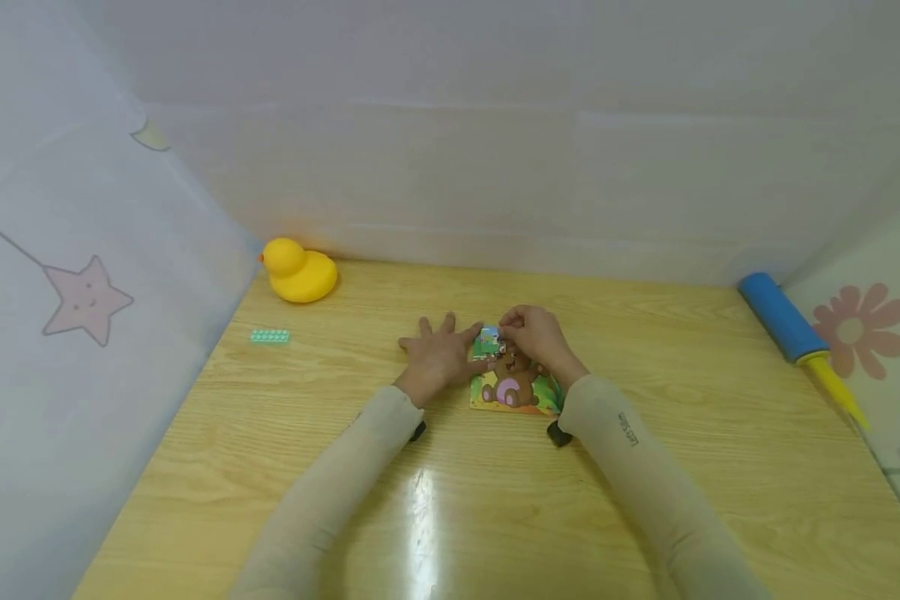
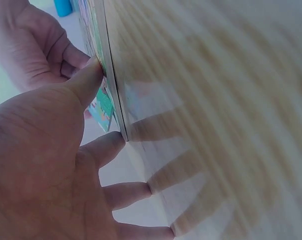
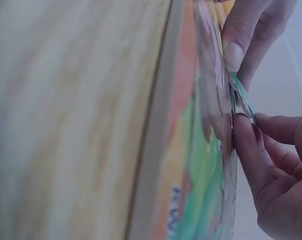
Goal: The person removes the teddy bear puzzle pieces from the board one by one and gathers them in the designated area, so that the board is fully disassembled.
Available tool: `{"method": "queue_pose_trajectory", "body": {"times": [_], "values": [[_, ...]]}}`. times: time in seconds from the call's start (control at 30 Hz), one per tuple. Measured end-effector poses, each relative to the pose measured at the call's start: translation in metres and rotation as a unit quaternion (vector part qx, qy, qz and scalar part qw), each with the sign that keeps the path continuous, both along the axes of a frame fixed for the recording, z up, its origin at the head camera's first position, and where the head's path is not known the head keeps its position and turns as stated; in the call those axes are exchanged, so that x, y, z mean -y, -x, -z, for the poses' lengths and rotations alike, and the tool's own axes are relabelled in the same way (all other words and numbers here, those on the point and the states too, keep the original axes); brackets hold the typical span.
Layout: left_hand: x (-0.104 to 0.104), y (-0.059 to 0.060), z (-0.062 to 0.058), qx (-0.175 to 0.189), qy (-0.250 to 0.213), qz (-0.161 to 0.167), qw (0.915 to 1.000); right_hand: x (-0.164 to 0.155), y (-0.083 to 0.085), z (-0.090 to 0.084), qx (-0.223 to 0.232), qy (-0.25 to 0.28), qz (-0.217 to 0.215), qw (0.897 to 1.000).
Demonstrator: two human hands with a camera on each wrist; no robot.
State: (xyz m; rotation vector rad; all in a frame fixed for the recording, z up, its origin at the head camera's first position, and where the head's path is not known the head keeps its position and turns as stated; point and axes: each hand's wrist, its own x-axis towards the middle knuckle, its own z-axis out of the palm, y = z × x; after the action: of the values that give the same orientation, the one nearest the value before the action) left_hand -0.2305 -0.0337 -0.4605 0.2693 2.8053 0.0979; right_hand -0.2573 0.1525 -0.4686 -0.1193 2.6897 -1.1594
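A flat bear jigsaw puzzle (image 1: pixel 512 392) lies on the wooden table, showing a brown bear on a colourful ground. At its top left corner a puzzle piece (image 1: pixel 487 342), green and blue, is tilted up from the board. My right hand (image 1: pixel 537 339) pinches this puzzle piece (image 3: pixel 245 100) by its edge between thumb and fingers. Beside the board's left side, my left hand (image 1: pixel 437 358) is spread with straight fingers, its fingertips touching the table. The left thumb (image 2: pixel 88 80) rests on the puzzle near the piece. What lies under the raised piece is hidden.
At the back left sits a yellow toy duck (image 1: pixel 300 271), with a small green patterned strip (image 1: pixel 269 336) in front of it. A blue and yellow hand pump (image 1: pixel 787 321) lies along the right edge. White sheets (image 1: pixel 450 183) hang round the table's back and sides.
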Motion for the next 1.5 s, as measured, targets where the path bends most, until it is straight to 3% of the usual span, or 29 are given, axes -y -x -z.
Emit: {"method": "queue_pose_trajectory", "body": {"times": [0.2,0.6,0.93,1.5], "values": [[0.000,0.000,-0.001,0.005,0.002,-0.001,1.0000,-0.003,0.000,0.004,0.046,0.055,0.008,0.997],[0.000,0.001,-0.003,0.000,-0.001,0.001,1.0000,-0.007,-0.004,0.003,0.078,0.110,0.022,0.991],[0.001,0.001,-0.001,0.001,0.000,0.003,1.0000,-0.022,-0.004,0.002,0.115,0.194,0.041,0.973],[0.003,-0.001,-0.001,0.003,-0.014,0.004,0.9999,-0.081,-0.010,0.001,0.114,0.223,0.059,0.966]]}}
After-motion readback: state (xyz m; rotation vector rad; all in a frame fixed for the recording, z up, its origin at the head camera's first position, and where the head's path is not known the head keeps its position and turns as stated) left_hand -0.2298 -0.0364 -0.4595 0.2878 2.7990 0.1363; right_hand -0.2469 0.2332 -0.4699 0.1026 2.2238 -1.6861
